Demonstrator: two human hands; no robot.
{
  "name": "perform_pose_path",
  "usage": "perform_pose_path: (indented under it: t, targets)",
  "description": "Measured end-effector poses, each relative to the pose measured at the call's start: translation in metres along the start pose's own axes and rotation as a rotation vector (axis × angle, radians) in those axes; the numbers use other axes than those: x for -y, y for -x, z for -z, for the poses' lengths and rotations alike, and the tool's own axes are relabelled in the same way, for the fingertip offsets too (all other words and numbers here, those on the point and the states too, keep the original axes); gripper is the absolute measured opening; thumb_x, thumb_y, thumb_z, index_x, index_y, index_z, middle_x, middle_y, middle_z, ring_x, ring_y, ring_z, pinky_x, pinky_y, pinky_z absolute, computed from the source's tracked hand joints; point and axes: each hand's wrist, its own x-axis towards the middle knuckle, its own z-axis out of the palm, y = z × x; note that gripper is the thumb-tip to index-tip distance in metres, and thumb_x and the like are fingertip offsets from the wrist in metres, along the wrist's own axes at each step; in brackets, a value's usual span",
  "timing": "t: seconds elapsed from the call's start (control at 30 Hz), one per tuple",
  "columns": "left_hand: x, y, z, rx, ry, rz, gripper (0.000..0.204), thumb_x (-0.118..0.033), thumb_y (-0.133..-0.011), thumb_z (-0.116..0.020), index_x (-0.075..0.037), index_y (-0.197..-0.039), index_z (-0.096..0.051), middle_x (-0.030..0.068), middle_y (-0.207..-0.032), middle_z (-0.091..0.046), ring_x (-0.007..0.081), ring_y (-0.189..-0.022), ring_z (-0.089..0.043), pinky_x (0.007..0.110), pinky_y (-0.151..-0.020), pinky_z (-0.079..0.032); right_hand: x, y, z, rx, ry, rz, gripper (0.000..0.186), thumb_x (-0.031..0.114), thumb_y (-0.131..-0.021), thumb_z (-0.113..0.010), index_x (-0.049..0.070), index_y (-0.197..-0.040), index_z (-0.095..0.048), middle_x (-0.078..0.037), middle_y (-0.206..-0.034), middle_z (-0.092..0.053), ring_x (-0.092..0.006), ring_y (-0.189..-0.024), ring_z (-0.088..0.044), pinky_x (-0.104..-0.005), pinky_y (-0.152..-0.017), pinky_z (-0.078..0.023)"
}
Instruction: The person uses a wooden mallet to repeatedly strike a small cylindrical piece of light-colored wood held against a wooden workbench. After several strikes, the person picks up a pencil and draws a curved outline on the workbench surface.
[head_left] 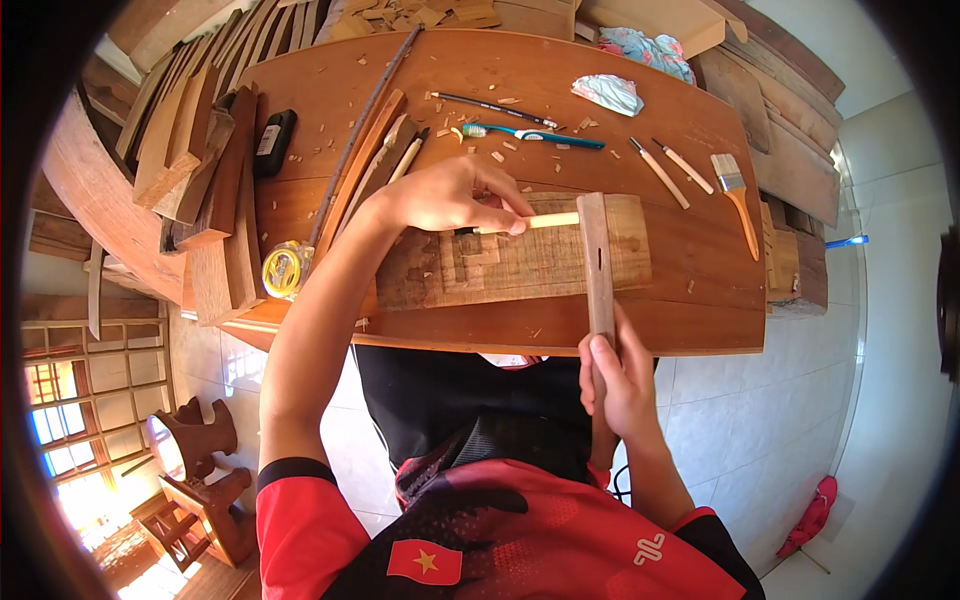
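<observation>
My left hand [455,195] is closed around a chisel with a pale wooden handle [552,220], held low and nearly flat over a wooden board [540,265]. Its dark tip lies by a carved recess [470,258] at the board's left part. In my right hand [622,380] is a flat wooden bar [597,265], gripped near its lower end like a mallet. The bar's upper end meets or nearly meets the butt of the chisel handle. Small chips lie in and around the recess.
On the brown table [700,310] lie a toothbrush [540,136], a pencil [495,108], two more chisels [660,172], a flat brush [738,200], a crumpled cloth [608,94], a tape measure [285,268] and a black case [275,142]. Stacked planks [195,160] stand at the left.
</observation>
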Motion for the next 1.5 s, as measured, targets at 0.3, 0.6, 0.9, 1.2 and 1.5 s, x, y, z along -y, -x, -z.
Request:
perform_pose_path:
  t: [0.3, 0.6, 0.9, 1.2, 1.5]
  targets:
    - [-0.002, 0.004, 0.001, -0.001, -0.002, 0.049, 0.028, -0.029, -0.094, -0.08, -0.004, -0.107, -0.082, 0.0034, -0.094, -0.078, 0.0139, -0.086, -0.065, 0.032, -0.08, -0.05, -0.001, 0.002, -0.002, -0.055, -0.081, 0.019, 0.059, 0.02, -0.112, -0.048, 0.0, -0.164, -0.029, -0.002, -0.083, -0.053, -0.0057, -0.049, -0.047, -0.0221, -0.041, -0.041]
    - [0.003, 0.0, -0.001, -0.057, -0.098, 0.03, 0.033, -0.034, -0.09, -0.08, -0.006, -0.107, -0.081, 0.006, -0.089, -0.077, 0.0161, -0.084, -0.067, 0.032, -0.077, -0.052, -0.002, 0.002, -0.006, -0.089, -0.089, 0.025, 0.06, 0.02, -0.112, -0.049, 0.002, -0.165, -0.028, -0.001, -0.083, -0.053, -0.0058, -0.05, -0.048, -0.0221, -0.04, -0.04]
    - [0.008, 0.002, -0.003, -0.079, -0.079, -0.041, 0.028, -0.028, -0.085, -0.085, -0.003, -0.098, -0.083, -0.0002, -0.092, -0.05, 0.0128, -0.079, -0.052, 0.033, -0.074, -0.044, -0.003, 0.003, -0.008, -0.069, -0.053, 0.001, 0.06, 0.02, -0.113, -0.048, 0.003, -0.166, -0.028, -0.001, -0.082, -0.052, -0.0054, -0.05, -0.047, -0.0219, -0.04, -0.04]
    - [0.007, 0.002, -0.005, -0.094, -0.101, -0.059, 0.027, -0.026, -0.084, -0.084, -0.003, -0.098, -0.081, 0.0003, -0.096, -0.054, 0.013, -0.082, -0.053, 0.032, -0.075, -0.045, -0.008, 0.006, -0.014, -0.034, 0.001, 0.001, 0.059, 0.017, -0.112, -0.049, 0.002, -0.165, -0.029, -0.001, -0.084, -0.053, -0.005, -0.05, -0.048, -0.0224, -0.04, -0.039]
    - [0.01, 0.004, -0.005, -0.114, -0.12, -0.089, 0.026, -0.025, -0.084, -0.082, -0.003, -0.098, -0.081, 0.0002, -0.096, -0.055, 0.0125, -0.081, -0.053, 0.032, -0.075, -0.044, -0.001, 0.002, -0.017, -0.159, -0.062, 0.028, 0.057, 0.02, -0.113, -0.047, 0.002, -0.165, -0.029, -0.001, -0.084, -0.052, -0.0051, -0.05, -0.047, -0.0221, -0.039, -0.041]
